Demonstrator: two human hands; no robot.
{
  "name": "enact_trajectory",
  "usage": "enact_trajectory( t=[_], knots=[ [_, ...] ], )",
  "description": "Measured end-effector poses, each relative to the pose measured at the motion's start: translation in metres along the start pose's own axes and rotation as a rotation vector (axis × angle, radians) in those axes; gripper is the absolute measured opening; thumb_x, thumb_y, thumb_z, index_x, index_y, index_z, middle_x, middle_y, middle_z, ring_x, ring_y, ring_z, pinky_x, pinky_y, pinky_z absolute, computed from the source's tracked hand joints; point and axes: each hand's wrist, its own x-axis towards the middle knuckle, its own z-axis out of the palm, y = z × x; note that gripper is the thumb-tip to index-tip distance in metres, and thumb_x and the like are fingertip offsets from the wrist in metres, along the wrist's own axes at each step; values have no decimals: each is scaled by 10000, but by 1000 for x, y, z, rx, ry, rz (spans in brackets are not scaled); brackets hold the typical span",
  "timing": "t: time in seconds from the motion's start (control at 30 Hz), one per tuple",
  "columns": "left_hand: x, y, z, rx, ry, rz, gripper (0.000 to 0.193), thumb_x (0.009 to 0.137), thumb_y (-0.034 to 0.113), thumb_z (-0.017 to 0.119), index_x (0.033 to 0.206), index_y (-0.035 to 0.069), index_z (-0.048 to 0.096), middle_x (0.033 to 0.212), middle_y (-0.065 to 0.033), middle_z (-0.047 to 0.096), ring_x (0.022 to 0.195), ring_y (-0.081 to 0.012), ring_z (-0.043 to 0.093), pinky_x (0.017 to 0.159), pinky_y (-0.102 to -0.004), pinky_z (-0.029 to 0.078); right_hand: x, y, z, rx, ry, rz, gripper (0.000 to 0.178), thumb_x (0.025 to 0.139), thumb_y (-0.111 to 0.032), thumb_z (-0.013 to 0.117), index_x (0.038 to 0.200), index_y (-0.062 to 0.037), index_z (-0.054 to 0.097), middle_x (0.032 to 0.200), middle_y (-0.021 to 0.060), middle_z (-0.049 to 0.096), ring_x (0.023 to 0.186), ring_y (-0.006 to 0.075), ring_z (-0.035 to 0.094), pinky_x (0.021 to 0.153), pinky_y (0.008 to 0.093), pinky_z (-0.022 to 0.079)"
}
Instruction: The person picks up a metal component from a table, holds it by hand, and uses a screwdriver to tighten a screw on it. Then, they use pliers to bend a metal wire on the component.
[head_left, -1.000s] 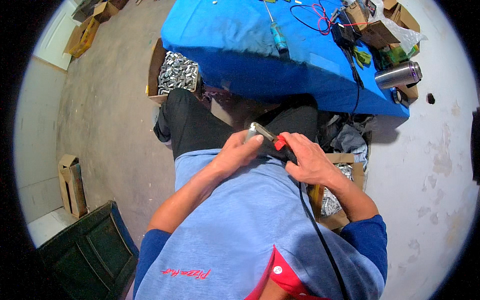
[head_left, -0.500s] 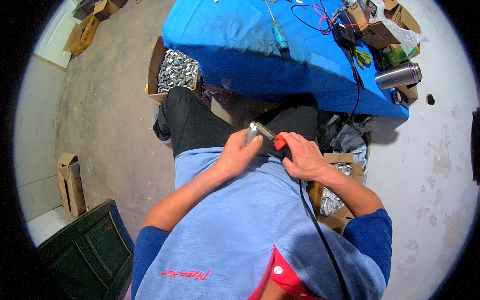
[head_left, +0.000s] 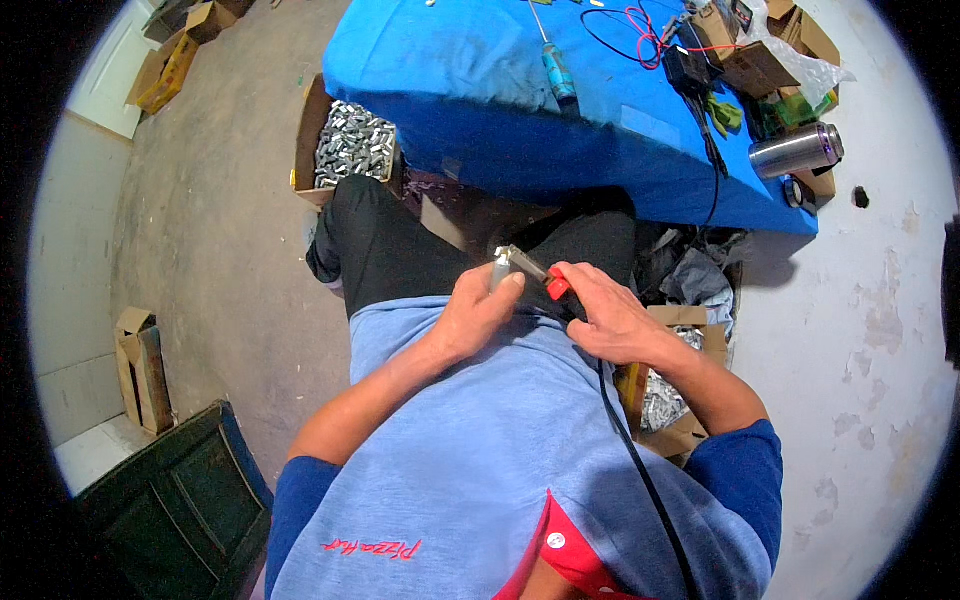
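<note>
Above my lap, my left hand (head_left: 478,310) is closed around a small silver metal piece (head_left: 500,270), which pokes up between thumb and fingers. My right hand (head_left: 612,318) grips a tool with a red part (head_left: 557,288) and a flat metal front end. The tip of that tool meets the top of the silver piece; the exact contact is too small to make out. Much of the tool is hidden under my right fingers. A black cable (head_left: 632,440) runs from below my right hand down across my shirt.
A carton of silver metal pieces (head_left: 355,145) stands beside my left knee. Another box of shiny parts (head_left: 672,390) is by my right side. The blue-covered table (head_left: 480,120) ahead bears a screwdriver (head_left: 559,75), cables and a steel flask (head_left: 798,150). A wall (head_left: 860,330) rises at right.
Both hands stay in nearly the same place. The silver piece and the tool's tip have shifted very slightly to the left.
</note>
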Motion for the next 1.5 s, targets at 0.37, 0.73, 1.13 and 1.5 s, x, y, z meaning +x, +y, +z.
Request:
enact_trajectory(
  t=[0.37,0.73,1.13,1.5],
  knots=[
    [2,-1,3,112,60,11,303,998,248,500,835,1,566,693,-2,522,662,-97,468,581,-324,412,2,-1,0,10,-81,35,625,754,-77,554,1356,36,431,1186,256,549,1119,433,555,967,466,461],
    [0,-4,4,240,152,101,309,975,231,514,819,-31,565,674,-41,546,641,-118,504,580,-351,441,8,4,12,13,-34,39,568,752,-64,562,1301,21,446,1057,276,604,971,465,617,863,508,499],
    [-9,2,3,224,84,96,297,975,237,535,849,-31,563,676,-59,548,648,-132,499,599,-354,441,7,9,10,146,-54,-32,668,730,-67,573,1371,32,415,1252,257,552,1192,420,548,1033,438,437],
    [-5,-2,2,205,32,75,287,972,238,538,813,1,559,671,-10,520,629,-100,460,565,-320,397,4,6,2,216,-124,-53,673,724,-71,554,1377,23,419,1261,249,549,1198,410,546,1053,433,426]
  ],
)
